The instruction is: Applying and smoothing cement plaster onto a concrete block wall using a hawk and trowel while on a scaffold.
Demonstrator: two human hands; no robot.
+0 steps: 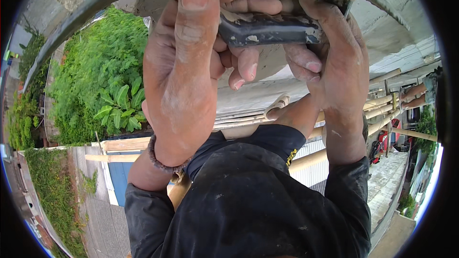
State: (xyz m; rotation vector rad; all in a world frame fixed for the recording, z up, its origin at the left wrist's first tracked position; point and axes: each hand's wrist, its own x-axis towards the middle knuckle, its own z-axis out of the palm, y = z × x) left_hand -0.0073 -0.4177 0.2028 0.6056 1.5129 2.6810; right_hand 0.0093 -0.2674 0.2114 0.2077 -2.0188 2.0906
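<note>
Both my hands are raised close in front of me, around a black, smooth, bent handle [270, 29] smeared with pale cement. My right hand [337, 52] is closed about its right end, with fingertips showing below it. My left hand [184, 67] is at the left end, thumb pointing up and fingers curled around and behind the handle. Pale powder coats the skin of both hands. What the handle belongs to is mostly hidden by my hands and the top of the view. Behind them is a grey cement wall [382, 31].
Bamboo poles [306, 161] form a scaffold around my legs, high above the ground. Corrugated roofing [98, 212] and green trees [98, 67] lie below on the left. Another person's legs [414, 96] are on the scaffold at far right. A dark curved rim [91, 12] crosses the top.
</note>
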